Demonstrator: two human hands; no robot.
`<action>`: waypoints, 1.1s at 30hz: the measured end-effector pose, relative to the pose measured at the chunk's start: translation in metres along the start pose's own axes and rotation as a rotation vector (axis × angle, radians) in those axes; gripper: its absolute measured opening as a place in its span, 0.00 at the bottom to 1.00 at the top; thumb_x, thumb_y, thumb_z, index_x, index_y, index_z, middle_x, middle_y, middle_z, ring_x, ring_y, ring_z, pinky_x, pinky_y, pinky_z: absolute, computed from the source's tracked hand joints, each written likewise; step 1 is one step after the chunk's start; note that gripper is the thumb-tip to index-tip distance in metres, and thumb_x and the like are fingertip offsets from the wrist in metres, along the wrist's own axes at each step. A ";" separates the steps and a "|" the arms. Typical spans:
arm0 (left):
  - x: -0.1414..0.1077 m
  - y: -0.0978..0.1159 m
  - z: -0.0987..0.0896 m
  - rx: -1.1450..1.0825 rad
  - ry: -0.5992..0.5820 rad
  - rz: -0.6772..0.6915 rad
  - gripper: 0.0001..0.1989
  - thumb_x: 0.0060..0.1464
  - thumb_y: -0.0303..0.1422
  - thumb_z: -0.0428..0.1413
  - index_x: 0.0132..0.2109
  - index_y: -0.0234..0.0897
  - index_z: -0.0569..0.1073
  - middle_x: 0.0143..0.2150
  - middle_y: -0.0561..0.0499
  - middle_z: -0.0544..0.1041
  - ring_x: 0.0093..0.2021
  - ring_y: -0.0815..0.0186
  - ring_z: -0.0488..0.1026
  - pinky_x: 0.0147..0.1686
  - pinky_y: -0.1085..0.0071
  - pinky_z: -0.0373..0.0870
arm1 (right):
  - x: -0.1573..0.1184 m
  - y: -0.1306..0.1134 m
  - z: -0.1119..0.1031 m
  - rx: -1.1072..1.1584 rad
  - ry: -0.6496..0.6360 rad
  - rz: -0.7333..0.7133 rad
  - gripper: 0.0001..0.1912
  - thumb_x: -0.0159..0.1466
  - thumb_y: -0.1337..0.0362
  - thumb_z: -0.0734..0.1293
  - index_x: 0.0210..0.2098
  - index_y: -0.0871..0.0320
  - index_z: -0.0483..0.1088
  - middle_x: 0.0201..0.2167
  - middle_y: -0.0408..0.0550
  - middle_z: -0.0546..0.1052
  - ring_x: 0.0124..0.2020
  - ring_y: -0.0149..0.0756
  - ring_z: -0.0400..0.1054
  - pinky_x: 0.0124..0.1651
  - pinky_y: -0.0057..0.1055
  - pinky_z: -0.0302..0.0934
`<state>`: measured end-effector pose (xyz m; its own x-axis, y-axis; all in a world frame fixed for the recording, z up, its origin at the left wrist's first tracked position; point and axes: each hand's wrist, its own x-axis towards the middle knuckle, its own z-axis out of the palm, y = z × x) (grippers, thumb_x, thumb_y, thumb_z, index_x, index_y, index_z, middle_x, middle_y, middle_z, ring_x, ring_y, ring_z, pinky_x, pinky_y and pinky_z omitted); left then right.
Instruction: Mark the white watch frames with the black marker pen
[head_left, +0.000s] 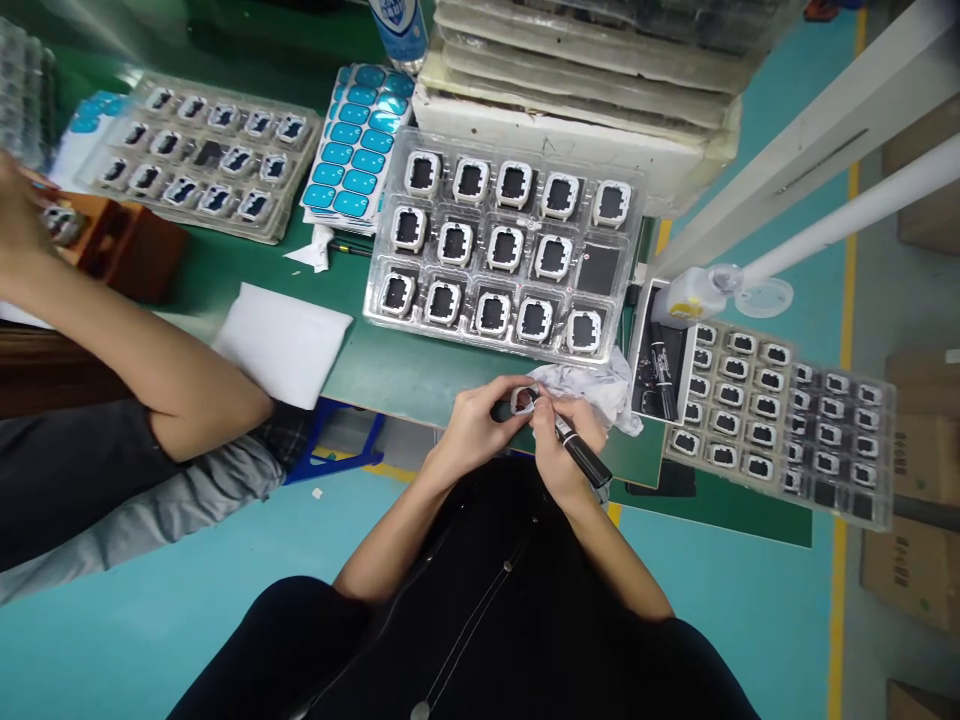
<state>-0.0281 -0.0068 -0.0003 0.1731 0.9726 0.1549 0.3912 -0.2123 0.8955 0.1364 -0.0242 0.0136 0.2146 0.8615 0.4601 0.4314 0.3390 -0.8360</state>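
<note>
My left hand [478, 428] is closed around the edge of a small white watch case [520, 402], held just off the bench's front edge. My right hand [561, 450] grips a black marker pen [581, 455], its tip end at the case and its thick end slanting down to the right. Fingers cover part of the case. Right ahead lies a clear plastic tray [487, 340] of similar white cases with dark centres; one pocket at its right side holds no case. A crumpled white cloth [611, 390] lies by my right hand.
A co-worker's arm [135, 350] reaches in at the left beside another filled tray [277, 215]. Blue sticker sheets [349, 150], a folded white sheet [281, 340], a small box with a marker [660, 360], a white bottle [686, 297] and stacked trays [592, 70] surround the bench. More trays [780, 420] stand right.
</note>
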 end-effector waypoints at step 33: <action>-0.001 0.000 -0.005 -0.065 0.002 0.018 0.19 0.67 0.34 0.72 0.63 0.42 0.84 0.51 0.47 0.90 0.46 0.61 0.88 0.51 0.69 0.85 | -0.002 0.001 0.002 0.066 0.024 -0.020 0.04 0.78 0.65 0.73 0.44 0.49 0.77 0.43 0.46 0.90 0.46 0.49 0.90 0.48 0.45 0.89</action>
<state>-0.0325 -0.0069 0.0013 0.1781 0.9689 0.1720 0.3285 -0.2234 0.9177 0.1348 -0.0251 0.0118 0.2283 0.8452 0.4832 0.3773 0.3807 -0.8442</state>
